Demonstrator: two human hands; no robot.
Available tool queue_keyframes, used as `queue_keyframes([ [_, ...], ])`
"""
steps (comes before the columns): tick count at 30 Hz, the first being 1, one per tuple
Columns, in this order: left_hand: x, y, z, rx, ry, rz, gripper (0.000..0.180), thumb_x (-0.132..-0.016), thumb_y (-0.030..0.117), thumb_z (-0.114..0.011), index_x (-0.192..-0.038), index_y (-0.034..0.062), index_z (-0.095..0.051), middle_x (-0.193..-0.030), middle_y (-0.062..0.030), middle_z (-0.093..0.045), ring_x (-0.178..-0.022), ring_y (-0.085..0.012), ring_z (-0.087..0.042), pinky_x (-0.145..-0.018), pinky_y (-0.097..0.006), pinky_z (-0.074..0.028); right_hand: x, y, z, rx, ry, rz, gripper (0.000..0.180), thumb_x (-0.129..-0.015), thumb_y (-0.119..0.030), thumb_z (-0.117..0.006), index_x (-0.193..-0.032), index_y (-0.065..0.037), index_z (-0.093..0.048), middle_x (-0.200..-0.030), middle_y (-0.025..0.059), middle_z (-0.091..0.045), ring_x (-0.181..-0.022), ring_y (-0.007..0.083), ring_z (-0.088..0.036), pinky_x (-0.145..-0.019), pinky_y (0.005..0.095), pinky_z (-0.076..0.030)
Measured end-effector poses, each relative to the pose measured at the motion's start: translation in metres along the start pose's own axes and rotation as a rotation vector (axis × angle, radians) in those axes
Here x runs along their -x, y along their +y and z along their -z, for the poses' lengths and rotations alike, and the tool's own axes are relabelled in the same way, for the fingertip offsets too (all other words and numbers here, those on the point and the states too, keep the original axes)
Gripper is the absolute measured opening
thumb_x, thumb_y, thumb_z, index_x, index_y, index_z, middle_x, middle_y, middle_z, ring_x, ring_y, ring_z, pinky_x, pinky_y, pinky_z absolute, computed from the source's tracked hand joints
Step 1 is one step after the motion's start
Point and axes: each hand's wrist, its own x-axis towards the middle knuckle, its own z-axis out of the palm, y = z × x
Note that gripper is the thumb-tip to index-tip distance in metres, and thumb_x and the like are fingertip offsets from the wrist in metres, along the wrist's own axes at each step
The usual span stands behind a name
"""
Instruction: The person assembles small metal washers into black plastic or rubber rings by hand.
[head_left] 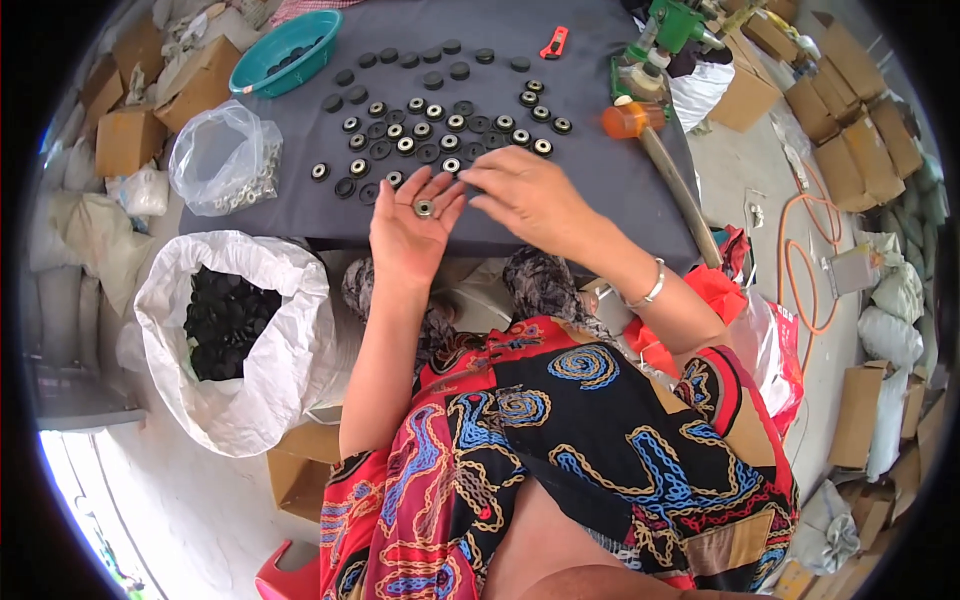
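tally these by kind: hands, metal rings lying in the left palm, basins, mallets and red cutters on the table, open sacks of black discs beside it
Hands: 2 (left hand, right hand)
Metal ring: 1
Basin: 1
Mallet: 1
Red cutter: 1
Sack of black discs: 1
Total: 7

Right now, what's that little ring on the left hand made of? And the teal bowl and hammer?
Ring: probably metal; it shines silvery. Teal bowl: likely smooth plastic, evenly coloured and thin-rimmed. Hammer: its orange head looks plastic, bright and glossy; the dull brown handle is probably wood.
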Motion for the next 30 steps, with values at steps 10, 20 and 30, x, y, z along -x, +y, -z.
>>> queue_keyframes([
  [10, 0.007, -0.021, 0.014, 0.021, 0.009, 0.089, 0.047, -0.101, 0.039, -0.033, -0.119, 0.0005, -0.054, -0.116, -0.0101, -0.059, -0.109, -0.0228, -0.055, -0.095, -0.037, -0.043, 0.001, -0.007, -0.056, 0.152, -0.16, 0.176, 0.021, -0.071, -0.015, -0.066, -0.091, -0.007, -0.063, -0.089, 0.0046, -0.057, -0.088, 0.0239, -0.053, -0.078, 0.0376, -0.042],
  [20, 0.019, -0.005, 0.028, 0.066, 0.03, -0.026, 0.027, -0.1, 0.023, -0.037, -0.106, 0.0036, -0.056, -0.105, -0.0101, -0.06, -0.094, -0.0209, -0.059, -0.085, -0.037, -0.049, -0.027, -0.022, -0.065, 0.014, -0.223, 0.022, 0.021, -0.073, -0.013, -0.064, -0.09, -0.003, -0.057, -0.089, 0.0109, -0.055, -0.089, 0.0302, -0.055, -0.075, 0.0407, -0.047],
  [30, 0.024, 0.061, 0.068, -0.137, 0.116, -0.184, 0.021, -0.096, 0.011, -0.044, -0.113, 0.0039, -0.054, -0.087, -0.0095, -0.063, -0.066, -0.0196, -0.059, -0.059, -0.03, -0.046, -0.037, -0.025, -0.063, -0.243, -0.156, -0.028, 0.027, -0.079, -0.017, -0.068, -0.1, -0.004, -0.058, -0.093, 0.0116, -0.059, -0.089, 0.0313, -0.058, -0.076, 0.0401, -0.047],
])
